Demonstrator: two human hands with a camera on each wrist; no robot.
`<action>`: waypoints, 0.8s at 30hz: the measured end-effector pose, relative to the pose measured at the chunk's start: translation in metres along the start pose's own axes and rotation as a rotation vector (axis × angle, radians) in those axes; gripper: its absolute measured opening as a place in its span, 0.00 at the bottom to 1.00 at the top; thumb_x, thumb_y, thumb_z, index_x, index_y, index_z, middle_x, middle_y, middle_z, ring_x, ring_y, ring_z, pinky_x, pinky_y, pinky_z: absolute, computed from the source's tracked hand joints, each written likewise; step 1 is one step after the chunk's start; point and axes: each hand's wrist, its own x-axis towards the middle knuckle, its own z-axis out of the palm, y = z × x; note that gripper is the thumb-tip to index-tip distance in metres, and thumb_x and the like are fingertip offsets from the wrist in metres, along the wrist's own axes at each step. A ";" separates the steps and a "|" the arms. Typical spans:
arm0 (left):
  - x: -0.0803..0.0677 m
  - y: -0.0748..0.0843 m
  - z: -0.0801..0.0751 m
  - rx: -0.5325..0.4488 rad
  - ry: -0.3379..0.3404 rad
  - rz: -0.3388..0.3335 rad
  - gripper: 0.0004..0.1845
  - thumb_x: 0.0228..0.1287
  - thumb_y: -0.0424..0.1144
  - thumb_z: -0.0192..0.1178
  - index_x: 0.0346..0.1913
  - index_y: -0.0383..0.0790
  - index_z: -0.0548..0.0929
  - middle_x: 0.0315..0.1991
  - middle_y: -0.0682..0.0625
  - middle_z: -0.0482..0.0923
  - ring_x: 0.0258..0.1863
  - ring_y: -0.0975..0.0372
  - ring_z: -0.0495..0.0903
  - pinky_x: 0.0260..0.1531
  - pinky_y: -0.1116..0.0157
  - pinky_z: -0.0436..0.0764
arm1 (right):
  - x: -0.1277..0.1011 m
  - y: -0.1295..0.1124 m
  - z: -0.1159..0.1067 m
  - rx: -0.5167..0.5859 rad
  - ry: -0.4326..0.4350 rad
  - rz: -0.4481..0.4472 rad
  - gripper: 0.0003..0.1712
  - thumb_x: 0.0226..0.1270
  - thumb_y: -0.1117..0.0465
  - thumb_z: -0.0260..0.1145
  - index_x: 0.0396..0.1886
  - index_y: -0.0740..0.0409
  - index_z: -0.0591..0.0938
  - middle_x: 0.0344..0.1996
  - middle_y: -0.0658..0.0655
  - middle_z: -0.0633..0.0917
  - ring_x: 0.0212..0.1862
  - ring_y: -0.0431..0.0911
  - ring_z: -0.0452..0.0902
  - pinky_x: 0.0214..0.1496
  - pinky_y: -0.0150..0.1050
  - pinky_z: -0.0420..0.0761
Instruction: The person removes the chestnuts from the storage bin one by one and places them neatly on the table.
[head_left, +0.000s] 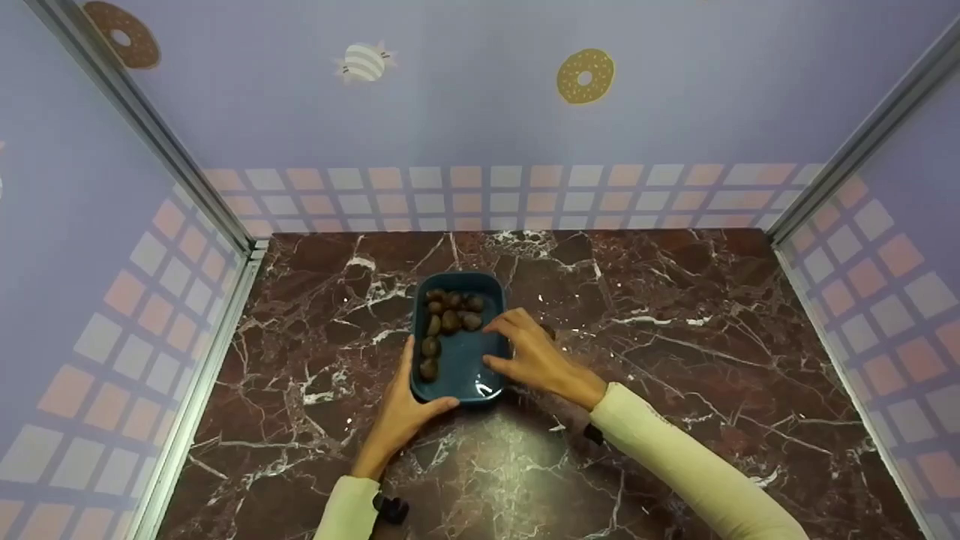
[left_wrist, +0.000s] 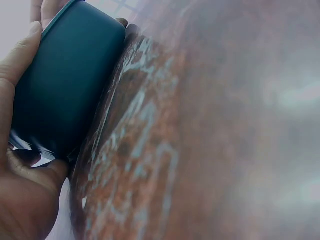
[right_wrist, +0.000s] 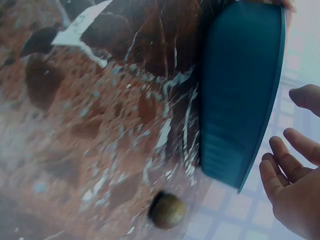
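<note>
step: gathering chestnuts point(head_left: 448, 321) into tray point(head_left: 459, 379); left hand point(head_left: 401, 409) gripping tray's near-left corner; right hand point(head_left: 529, 352) spread over its rim; next: probably picking stray chestnut point(right_wrist: 167, 210) just behind right hand

- My left hand point(head_left: 401, 412) reaches forward, palm turned inward, thumb curled to the right, fingers stretched ahead in a grip.
- My right hand point(head_left: 534, 352) comes in from the right, fingers point(right_wrist: 287, 160) spread and loosely bent, holding nothing.
- Pale sleeves cover both my forearms.
</note>
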 end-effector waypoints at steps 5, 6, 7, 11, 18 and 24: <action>0.001 0.000 -0.001 0.022 0.003 0.019 0.74 0.54 0.52 0.88 0.93 0.49 0.44 0.90 0.40 0.48 0.86 0.40 0.55 0.81 0.33 0.57 | 0.007 -0.008 0.009 -0.027 -0.064 0.001 0.24 0.69 0.58 0.82 0.61 0.64 0.87 0.57 0.60 0.85 0.62 0.56 0.78 0.67 0.54 0.82; 0.001 0.000 -0.001 0.022 0.003 0.020 0.74 0.55 0.51 0.88 0.93 0.49 0.44 0.90 0.40 0.48 0.86 0.40 0.54 0.81 0.33 0.57 | 0.008 -0.009 0.011 -0.029 -0.074 0.001 0.25 0.70 0.58 0.81 0.61 0.64 0.87 0.57 0.60 0.85 0.62 0.56 0.78 0.67 0.54 0.82; 0.001 0.000 0.000 0.022 0.002 0.020 0.74 0.55 0.51 0.88 0.93 0.49 0.44 0.90 0.40 0.48 0.86 0.40 0.54 0.81 0.33 0.57 | 0.010 -0.009 0.014 -0.027 -0.082 0.001 0.25 0.70 0.58 0.81 0.61 0.64 0.87 0.57 0.60 0.84 0.62 0.56 0.78 0.67 0.54 0.82; 0.001 -0.001 0.000 0.023 0.002 0.020 0.73 0.56 0.50 0.88 0.92 0.47 0.44 0.90 0.39 0.46 0.87 0.39 0.52 0.81 0.33 0.56 | 0.015 -0.011 0.024 -0.003 -0.097 -0.008 0.25 0.69 0.60 0.82 0.60 0.66 0.86 0.57 0.62 0.84 0.62 0.57 0.77 0.66 0.56 0.81; 0.001 -0.001 0.000 0.030 -0.003 0.022 0.72 0.57 0.49 0.87 0.92 0.47 0.44 0.90 0.38 0.45 0.87 0.39 0.52 0.80 0.32 0.56 | 0.027 -0.016 0.033 -0.018 -0.187 0.027 0.25 0.70 0.58 0.81 0.61 0.65 0.87 0.60 0.61 0.85 0.64 0.56 0.77 0.67 0.53 0.81; 0.000 0.000 0.001 0.017 -0.002 0.010 0.71 0.59 0.48 0.86 0.92 0.48 0.44 0.89 0.38 0.48 0.86 0.38 0.55 0.79 0.31 0.58 | 0.035 -0.020 0.042 -0.052 -0.303 0.047 0.24 0.73 0.55 0.80 0.62 0.62 0.88 0.61 0.59 0.84 0.65 0.54 0.78 0.72 0.51 0.80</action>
